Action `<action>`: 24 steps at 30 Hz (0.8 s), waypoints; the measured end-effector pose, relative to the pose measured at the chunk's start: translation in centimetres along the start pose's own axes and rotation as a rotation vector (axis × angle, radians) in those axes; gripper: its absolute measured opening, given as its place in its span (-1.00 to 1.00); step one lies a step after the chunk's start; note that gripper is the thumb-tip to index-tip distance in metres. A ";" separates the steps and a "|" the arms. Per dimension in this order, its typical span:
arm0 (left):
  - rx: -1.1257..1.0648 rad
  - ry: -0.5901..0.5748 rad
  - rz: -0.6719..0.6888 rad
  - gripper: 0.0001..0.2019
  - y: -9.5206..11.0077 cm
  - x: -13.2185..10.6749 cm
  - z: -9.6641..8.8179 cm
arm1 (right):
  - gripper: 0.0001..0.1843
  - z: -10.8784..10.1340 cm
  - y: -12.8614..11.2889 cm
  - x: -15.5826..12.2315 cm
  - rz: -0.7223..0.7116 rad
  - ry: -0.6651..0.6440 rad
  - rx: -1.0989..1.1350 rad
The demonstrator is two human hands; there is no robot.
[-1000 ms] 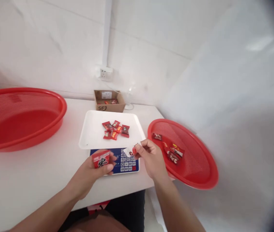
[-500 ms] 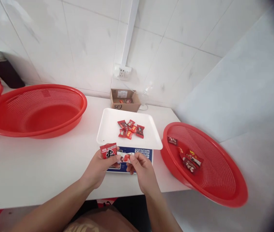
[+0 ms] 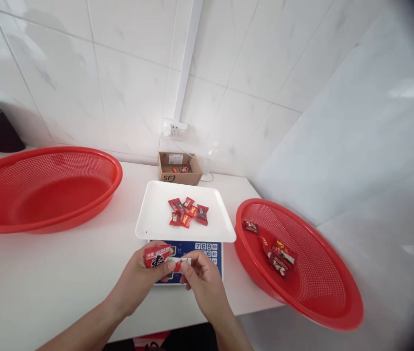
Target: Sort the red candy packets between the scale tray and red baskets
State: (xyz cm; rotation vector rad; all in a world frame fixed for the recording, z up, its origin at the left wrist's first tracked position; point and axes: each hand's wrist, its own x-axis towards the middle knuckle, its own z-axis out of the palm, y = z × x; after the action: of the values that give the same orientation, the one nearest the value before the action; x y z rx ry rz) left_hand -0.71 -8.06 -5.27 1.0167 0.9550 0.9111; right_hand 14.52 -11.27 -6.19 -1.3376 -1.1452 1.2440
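Note:
My left hand is closed around a red packet with a large black character on it. Its thumb also presses on one end of a small white packet with a red fruit picture. My right hand pinches the other end of that small packet, so it lies stretched between both hands. Just beneath them is the blue keypad of a weighing scale. Several red wrapped sweets lie in a loose cluster on the scale's white tray.
To the right stands a red plastic basket with several packets inside. Another red basket is at the left, near a dark flask. Behind the tray sits a small cardboard box holding some packets, below a wall socket.
The view has tilted up, so everything appears lower and slightly to the left. Both hands keep hold of the small white packet, and their fingers have come closer together on it.

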 end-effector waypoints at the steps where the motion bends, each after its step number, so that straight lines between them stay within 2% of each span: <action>1: 0.015 0.000 -0.015 -0.74 0.0 0.0 -0.1 | -0.68 0.0 0.1 0.1 -0.011 -0.005 -0.017; 4: 0.042 0.043 -0.034 -0.72 0.1 -0.1 -0.4 | -0.71 -0.5 0.1 0.8 -0.040 0.049 -0.083; 7: 0.051 0.113 -0.021 -0.70 0.3 -0.2 -1.1 | -0.69 -1.8 -0.3 1.8 -0.104 0.194 -0.194; 11: 0.056 0.127 -0.018 -0.68 0.8 -0.6 -1.6 | -0.68 -3.8 -1.1 3.6 -0.194 0.349 -0.444; 16: 0.061 0.159 -0.019 -0.67 1.1 -1.1 -2.0 | -0.66 -4.6 -1.6 5.5 -0.221 0.369 -0.704; 20: 0.061 0.120 -0.019 -0.67 0.9 -1.3 -3.2 | -0.64 -4.7 -1.3 5.8 -0.397 0.401 -0.850; 24: 0.054 0.172 -0.045 -0.65 1.0 -1.6 -4.4 | -0.72 -4.7 -0.8 5.4 -0.471 0.314 -0.927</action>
State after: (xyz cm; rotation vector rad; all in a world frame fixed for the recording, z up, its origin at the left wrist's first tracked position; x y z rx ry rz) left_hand -5.54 -8.13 -5.00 0.9695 1.1477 0.9505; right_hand 19.46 -6.01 -5.84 -1.6796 -1.7539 0.1071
